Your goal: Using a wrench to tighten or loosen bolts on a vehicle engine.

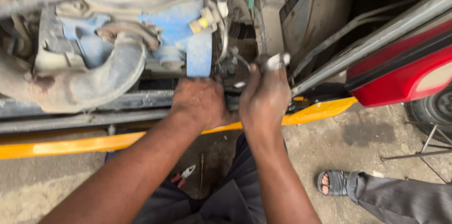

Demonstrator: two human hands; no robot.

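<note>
Gritty concrete floor [386,134] under open engine bay: right hand [264,99] closed on small metal tool [275,60], left hand [200,102] fisted low by blue bracket [199,59], grip contents unclear; greasy slip risks dropped tool, skinned knuckles

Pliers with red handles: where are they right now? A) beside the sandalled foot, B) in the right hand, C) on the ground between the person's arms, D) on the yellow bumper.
C: the pliers lie on the concrete ground below the two hands, while the right hand grips a silvery metal tool up at the engine.
</note>
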